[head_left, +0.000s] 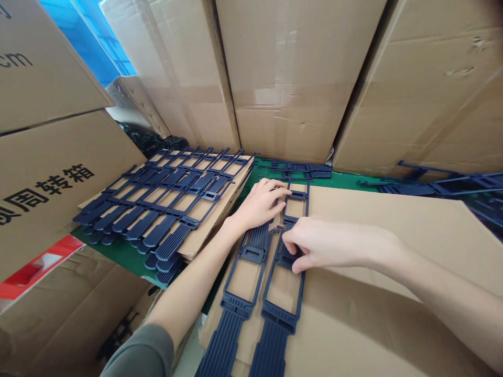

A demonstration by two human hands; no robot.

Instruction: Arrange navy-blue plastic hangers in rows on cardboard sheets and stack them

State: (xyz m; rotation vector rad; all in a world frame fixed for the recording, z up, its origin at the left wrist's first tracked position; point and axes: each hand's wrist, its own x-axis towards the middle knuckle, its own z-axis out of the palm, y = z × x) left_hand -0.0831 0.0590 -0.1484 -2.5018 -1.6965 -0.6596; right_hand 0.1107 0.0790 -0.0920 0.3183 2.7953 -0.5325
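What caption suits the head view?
Left hand and right hand at dark blue frames atop cardboard, with more frames stacked alongside.

Two hands in play, left hand and right hand! Three tall cartons behind, two printed cartons leftward, and blue frames, at least six, overlapping too much for an exact tally!

left sleeve: grey-green, hemmed | left hand: bare | right hand: bare
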